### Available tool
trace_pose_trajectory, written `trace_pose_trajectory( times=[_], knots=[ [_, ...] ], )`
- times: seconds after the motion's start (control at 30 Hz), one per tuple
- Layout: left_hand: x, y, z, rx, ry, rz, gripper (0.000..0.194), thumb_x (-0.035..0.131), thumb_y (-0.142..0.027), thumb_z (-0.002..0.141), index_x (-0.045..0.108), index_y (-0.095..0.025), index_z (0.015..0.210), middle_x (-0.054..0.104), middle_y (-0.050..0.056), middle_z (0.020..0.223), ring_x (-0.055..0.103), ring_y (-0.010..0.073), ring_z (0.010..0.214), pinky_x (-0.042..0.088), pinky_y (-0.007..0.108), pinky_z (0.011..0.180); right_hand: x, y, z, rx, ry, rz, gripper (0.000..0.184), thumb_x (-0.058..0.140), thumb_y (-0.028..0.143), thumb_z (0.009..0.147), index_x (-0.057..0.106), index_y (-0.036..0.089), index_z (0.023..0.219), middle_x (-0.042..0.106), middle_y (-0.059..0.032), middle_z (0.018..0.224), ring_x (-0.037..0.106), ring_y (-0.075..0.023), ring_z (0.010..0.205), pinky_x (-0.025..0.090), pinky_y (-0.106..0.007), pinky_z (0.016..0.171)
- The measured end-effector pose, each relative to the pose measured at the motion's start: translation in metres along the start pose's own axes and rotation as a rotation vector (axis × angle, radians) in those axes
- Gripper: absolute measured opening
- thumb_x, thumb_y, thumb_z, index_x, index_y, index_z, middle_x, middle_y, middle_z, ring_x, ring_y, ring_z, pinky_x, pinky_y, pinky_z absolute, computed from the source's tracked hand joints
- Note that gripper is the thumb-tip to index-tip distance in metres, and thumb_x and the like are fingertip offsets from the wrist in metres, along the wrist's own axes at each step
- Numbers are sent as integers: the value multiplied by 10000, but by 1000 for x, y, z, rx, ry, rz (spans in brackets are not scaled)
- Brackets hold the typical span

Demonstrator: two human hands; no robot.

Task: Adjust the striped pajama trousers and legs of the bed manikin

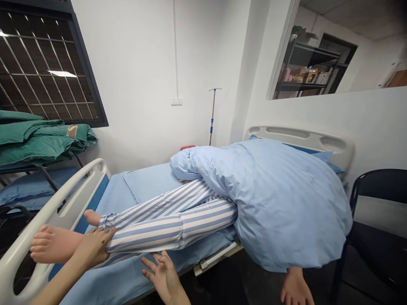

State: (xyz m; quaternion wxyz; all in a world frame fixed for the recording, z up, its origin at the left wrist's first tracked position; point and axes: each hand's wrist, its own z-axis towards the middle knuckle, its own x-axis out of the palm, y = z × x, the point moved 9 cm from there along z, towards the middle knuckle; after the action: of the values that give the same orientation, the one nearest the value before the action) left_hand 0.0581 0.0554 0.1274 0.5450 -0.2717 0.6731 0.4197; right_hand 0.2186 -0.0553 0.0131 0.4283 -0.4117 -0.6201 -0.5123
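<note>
A mannequin in blue-and-white striped trousers (171, 224) lies on a bed, its smooth bare foot (55, 243) near the footboard. My left hand (93, 245) is closed over the near ankle at the trouser cuff. Just below the near leg, my right hand (165, 273) is open, palm up with fingers apart; its fingertips are close to the trouser's lower edge, and whether they touch it I cannot tell. A light blue quilt (270, 190) covers the upper body and hangs over the near bedside. From beneath it a mannequin hand (296, 288) dangles.
The bed's cream footboard (60, 212) stands at left and its headboard (343, 146) at far right. A dark chair (381, 186) is beside the head end. An IV pole (213, 114) rises behind the bed. Folded green covers (38, 142) lie on a rack at left.
</note>
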Motion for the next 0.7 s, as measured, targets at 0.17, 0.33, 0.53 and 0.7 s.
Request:
trace_pose_trajectory(
  times=[0.17,0.33,0.53,0.7],
  knots=[
    [42,4,2,-36,59,-40,619,453,-193,615,502,-183,1232,614,119,1147,527,300,1062,369,421,871,-51,-2,0,85,-229,-388,477,648,275,614,421,194,1025,611,-73,996,634,-264,907,450,-328,678],
    [86,-1,3,-76,107,-69,632,431,-151,600,514,-204,1224,608,95,1177,530,282,1086,363,403,897,-89,40,-7,88,-398,-1107,360,576,212,650,549,123,998,636,-65,779,626,-214,739,425,-300,629],
    [141,-12,1,-117,188,-127,681,391,-118,612,475,-182,1285,605,93,1194,544,258,1080,371,387,902,-17,115,8,-514,-171,-1859,243,507,213,792,629,226,1001,634,-56,991,543,-219,978,380,-353,880],
    [163,-13,4,-122,172,-151,692,386,-110,603,482,-163,1286,607,96,1195,547,263,1065,363,401,911,-2,120,43,-645,-50,-2209,164,573,212,787,616,257,939,604,-22,1022,482,-211,1002,326,-357,901]
  ],
)
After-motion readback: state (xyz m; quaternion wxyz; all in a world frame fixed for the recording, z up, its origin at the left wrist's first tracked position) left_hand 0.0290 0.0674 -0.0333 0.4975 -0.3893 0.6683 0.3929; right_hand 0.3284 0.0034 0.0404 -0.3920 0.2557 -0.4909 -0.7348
